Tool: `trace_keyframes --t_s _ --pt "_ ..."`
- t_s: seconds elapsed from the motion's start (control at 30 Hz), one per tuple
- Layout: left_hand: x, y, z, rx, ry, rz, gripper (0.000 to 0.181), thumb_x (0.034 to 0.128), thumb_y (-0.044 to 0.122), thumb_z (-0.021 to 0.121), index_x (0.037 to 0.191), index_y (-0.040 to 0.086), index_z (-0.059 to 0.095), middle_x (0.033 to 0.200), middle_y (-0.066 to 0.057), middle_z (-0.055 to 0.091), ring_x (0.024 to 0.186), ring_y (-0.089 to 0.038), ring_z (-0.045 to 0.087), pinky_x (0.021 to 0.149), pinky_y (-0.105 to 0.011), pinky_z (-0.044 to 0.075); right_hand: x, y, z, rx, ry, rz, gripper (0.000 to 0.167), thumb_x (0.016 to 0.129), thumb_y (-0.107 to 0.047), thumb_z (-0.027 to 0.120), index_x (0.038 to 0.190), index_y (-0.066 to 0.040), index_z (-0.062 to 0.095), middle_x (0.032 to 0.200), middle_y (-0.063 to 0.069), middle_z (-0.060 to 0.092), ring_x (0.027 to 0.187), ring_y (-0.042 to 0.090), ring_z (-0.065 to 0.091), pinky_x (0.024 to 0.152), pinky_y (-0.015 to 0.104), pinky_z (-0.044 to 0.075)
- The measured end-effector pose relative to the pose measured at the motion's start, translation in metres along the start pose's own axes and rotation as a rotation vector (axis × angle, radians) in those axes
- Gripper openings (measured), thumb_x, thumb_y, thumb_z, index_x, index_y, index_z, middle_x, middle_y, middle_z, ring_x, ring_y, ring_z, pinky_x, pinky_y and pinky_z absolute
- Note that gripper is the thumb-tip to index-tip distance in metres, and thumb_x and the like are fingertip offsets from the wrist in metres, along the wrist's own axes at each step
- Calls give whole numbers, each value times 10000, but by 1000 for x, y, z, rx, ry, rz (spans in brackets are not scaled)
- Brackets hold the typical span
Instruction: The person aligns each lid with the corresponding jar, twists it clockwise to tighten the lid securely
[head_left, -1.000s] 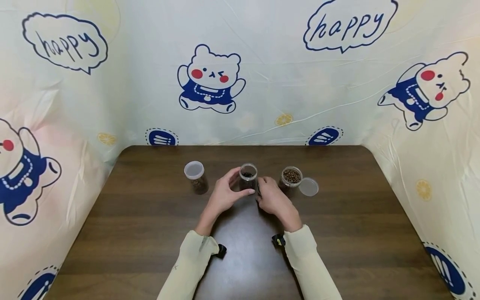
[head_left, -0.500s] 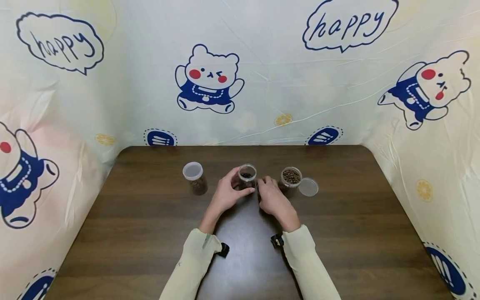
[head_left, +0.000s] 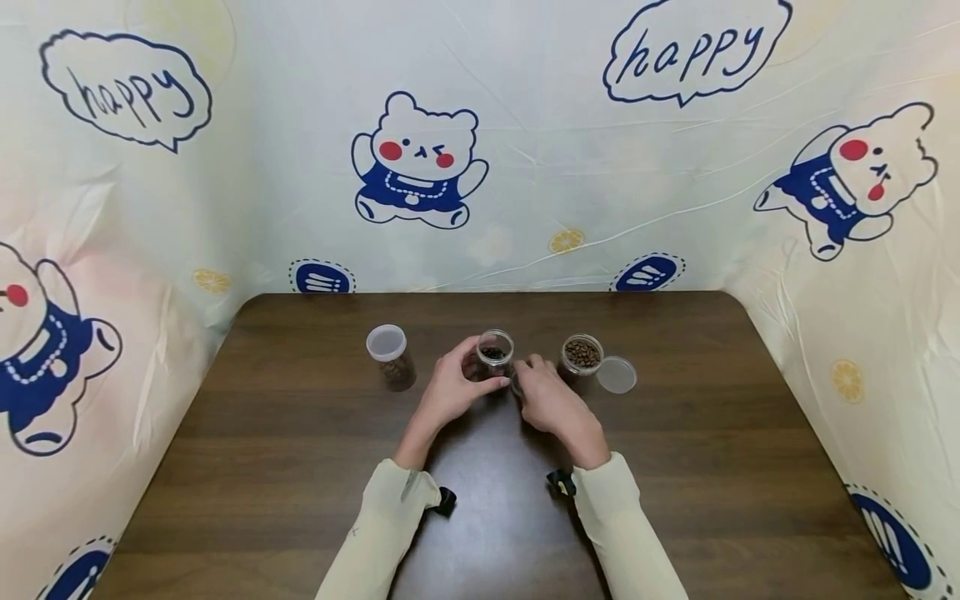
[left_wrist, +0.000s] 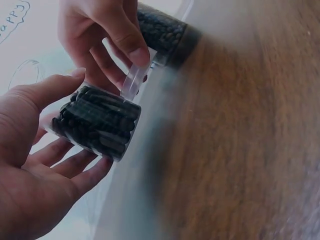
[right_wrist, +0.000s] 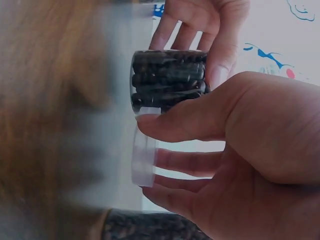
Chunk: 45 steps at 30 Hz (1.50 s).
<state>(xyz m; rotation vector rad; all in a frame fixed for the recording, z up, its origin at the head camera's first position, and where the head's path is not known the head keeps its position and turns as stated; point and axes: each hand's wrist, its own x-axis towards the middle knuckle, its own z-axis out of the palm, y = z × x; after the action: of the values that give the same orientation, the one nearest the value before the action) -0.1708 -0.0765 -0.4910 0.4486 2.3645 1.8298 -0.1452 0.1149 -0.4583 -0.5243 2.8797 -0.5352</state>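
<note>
My left hand (head_left: 453, 385) grips a clear jar (head_left: 495, 350) without a lid, thumb on one side and fingers round the other. Dark beans (left_wrist: 95, 120) fill its lower part. Close on its right, my right hand (head_left: 551, 402) holds a translucent white lid (right_wrist: 143, 162) on edge, between thumb and fingers, at the jar's side near its base. From the head view the lid is mostly hidden by that hand. Just beyond the right hand stands a second open jar (head_left: 582, 352), full of brown beans.
A third jar (head_left: 392, 358), with its whitish lid on, stands to the left. Another clear lid (head_left: 617, 375) lies flat beside the right jar. All are on a brown wooden table (head_left: 300, 483), with a printed cloth (head_left: 540, 167) behind and at the sides.
</note>
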Motion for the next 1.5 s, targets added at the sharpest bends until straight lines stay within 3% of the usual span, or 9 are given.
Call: trace_keyframes --t_s 0.23,0.5,0.7,1.0,1.23,1.5 --pt "-15 14 -7 91 -16 2 665 845 220 908 1438 214 607 1333 -33 711 1203 -270 723 1008 -508 582 -12 -8 -10 -23 -14 -40 396 950 -5 692 1335 12 598 1221 229 607 1131 396 618 1015 513 535" --pt "-37 20 -12 117 -34 13 632 834 234 917 1398 242 631 1320 4 711 1206 -231 720 1021 -465 581 -33 -9 -10 -60 -25 -117 376 961 -17 696 1326 27 618 1186 219 633 1072 389 657 964 505 563" --pt "-55 17 -14 126 -84 27 622 806 201 937 1360 226 654 1320 -6 714 1199 -195 720 1029 -389 586 -47 -5 -4 -96 -28 -150 349 930 -61 755 1251 21 645 1111 180 653 1014 368 652 914 502 567" --pt "-72 7 -14 104 -177 24 650 792 213 947 1367 229 644 1308 -15 717 1215 -179 712 1036 -336 573 -54 2 14 -24 11 -171 410 864 -149 851 1209 -28 666 1183 117 718 1045 315 615 866 500 502" --pt "-76 2 -15 71 -196 11 648 807 171 933 1381 205 634 1324 -36 701 1247 -189 693 1068 -329 556 -54 6 22 2 2 -132 465 881 -171 845 1289 -42 664 1271 117 708 1139 329 607 948 581 478" --pt "-76 -1 -16 72 -205 0 642 817 247 930 1381 251 624 1349 -4 688 1262 -170 684 1075 -320 547 -51 14 18 74 -40 -78 751 858 -292 892 1471 -28 546 1393 177 602 1282 350 589 1102 588 469"
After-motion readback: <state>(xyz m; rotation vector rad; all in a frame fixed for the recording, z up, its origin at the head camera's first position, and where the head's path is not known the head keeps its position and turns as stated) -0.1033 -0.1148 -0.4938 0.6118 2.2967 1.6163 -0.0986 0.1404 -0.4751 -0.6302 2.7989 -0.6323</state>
